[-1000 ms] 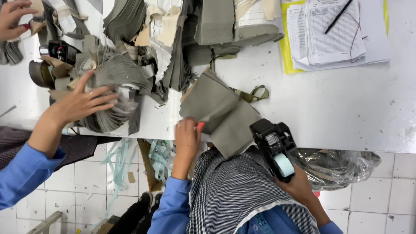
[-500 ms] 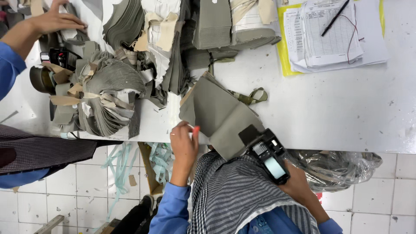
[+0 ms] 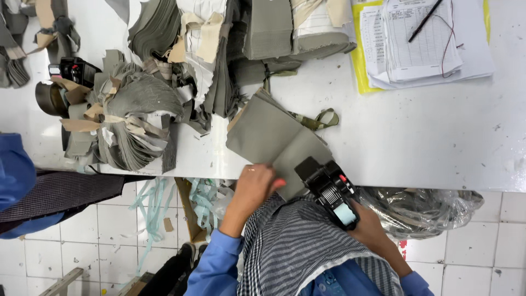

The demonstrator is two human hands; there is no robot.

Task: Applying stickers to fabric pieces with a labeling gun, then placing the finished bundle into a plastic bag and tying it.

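A stack of grey-green fabric pieces (image 3: 271, 134) lies at the near edge of the white table (image 3: 416, 131). My left hand (image 3: 256, 182) presses on the stack's near corner, fingers curled over its edge. My right hand (image 3: 368, 225) grips a black hand-held label gun (image 3: 330, 190), its head resting on the right near part of the stack. My blue sleeves and checked apron fill the bottom of the view.
Bundles of cut grey fabric (image 3: 129, 118) tied with tan strips lie at left, more stacks (image 3: 268, 30) at the back. A second label gun (image 3: 74, 70) and tape roll (image 3: 48, 97) sit far left. Papers with a pen (image 3: 427, 38) lie back right. Another person's blue sleeve (image 3: 13, 172) shows at left.
The other person's hand has left the fabric bundles and gone out of view. My right hand has brought the label gun up onto the stack.
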